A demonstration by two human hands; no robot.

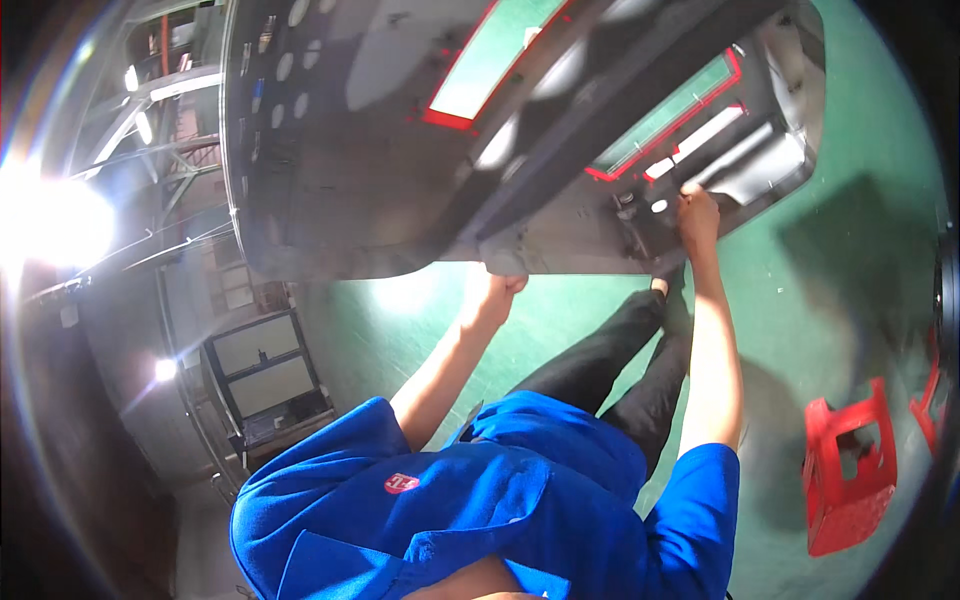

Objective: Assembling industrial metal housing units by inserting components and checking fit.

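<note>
Head view: a large grey panel (400,150) with red-edged openings fills the upper frame above the green floor (820,330). The left hand (492,290) grips its lower edge; the right hand (697,215) closes on a fitting there. A red stool (845,480) stands well apart.

My head camera looks steeply down my blue shirt (480,500) to the green floor (850,150), close in. A grey panel (400,150) fills twelve o'clock.
</note>
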